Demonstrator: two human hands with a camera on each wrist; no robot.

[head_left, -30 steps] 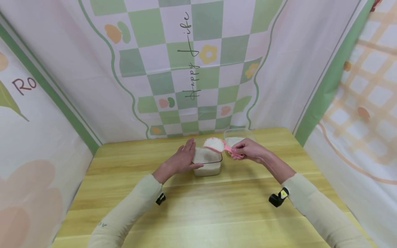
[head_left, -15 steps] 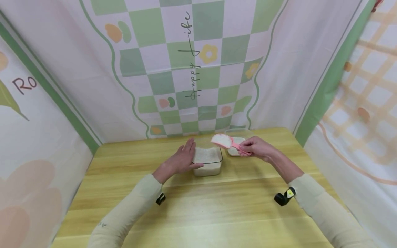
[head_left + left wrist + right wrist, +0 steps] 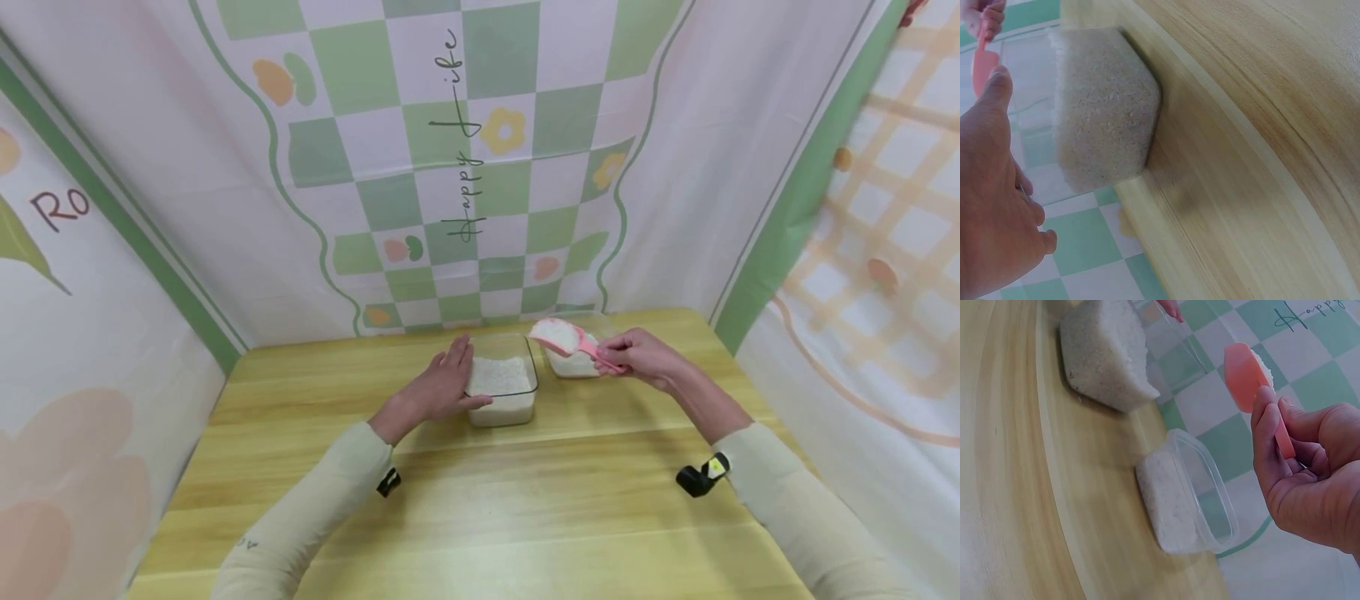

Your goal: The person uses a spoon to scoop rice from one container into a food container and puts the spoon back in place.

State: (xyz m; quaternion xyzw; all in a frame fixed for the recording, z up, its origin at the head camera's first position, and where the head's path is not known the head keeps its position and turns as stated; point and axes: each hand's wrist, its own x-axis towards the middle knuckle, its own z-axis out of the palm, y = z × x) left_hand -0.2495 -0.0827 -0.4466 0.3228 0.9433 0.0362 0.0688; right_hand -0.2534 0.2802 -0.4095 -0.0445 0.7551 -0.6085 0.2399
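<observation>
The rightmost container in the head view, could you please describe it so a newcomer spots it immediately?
Find the wooden table and its far edge, below the checkered cloth. There, the rightmost container stands partly behind the pink scoop. Its pale rim sets it apart from the dark-rimmed left container.

Bright coral pink on the scoop (image 3: 1241, 378), and the grains heaped in it (image 3: 557, 334) show clean white! Below, the small container (image 3: 1224, 490) is colourless and see-through, while the larger container (image 3: 517, 393) is clear too, edged by a thin dark rim, its grains (image 3: 1104, 106) a duller greyish cream. The surface (image 3: 480, 517) glows yellow-tan with streaky brown woodgrain. Behind, the back cloth (image 3: 435, 133) goes all out: green-and-white checks, yellow flowers, orange and pink fruit, dark script. Peach lattice on white for the right cloth (image 3: 900, 183), pale pink blotches on the left cloth (image 3: 67, 483), both bordered green. Sleeves (image 3: 315, 508): plain cream.
</observation>
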